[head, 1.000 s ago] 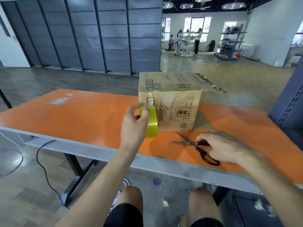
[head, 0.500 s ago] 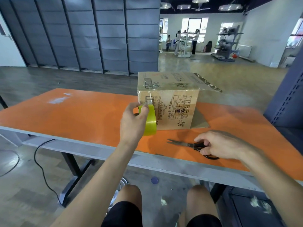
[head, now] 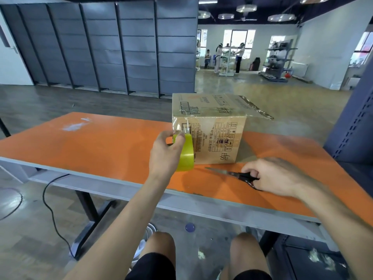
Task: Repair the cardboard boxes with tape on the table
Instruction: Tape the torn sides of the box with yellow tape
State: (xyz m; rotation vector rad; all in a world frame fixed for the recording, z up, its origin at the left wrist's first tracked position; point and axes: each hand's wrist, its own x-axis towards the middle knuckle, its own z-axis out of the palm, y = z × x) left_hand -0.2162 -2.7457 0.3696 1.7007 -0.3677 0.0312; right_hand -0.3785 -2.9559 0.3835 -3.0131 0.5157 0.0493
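Observation:
A printed cardboard box [head: 218,126] stands on the orange table [head: 96,146], one flap sticking out to the right. My left hand [head: 164,156] grips a yellow-green tape roll [head: 186,156] in front of the box's left corner. A clear strip of tape runs from the roll up onto that corner. My right hand [head: 270,175] grips the black handles of the scissors [head: 228,173], which lie on the table with the blades pointing left.
The table's grey front edge [head: 141,190] runs just before my knees. A black cable [head: 50,201] hangs to the floor at the left. Blue-grey shelving [head: 355,126] stands close on the right. Grey lockers and several people are far behind.
My right hand has closed round the scissors' handles and slid them slightly left. My left hand with the tape roll has risen a little toward the box's corner.

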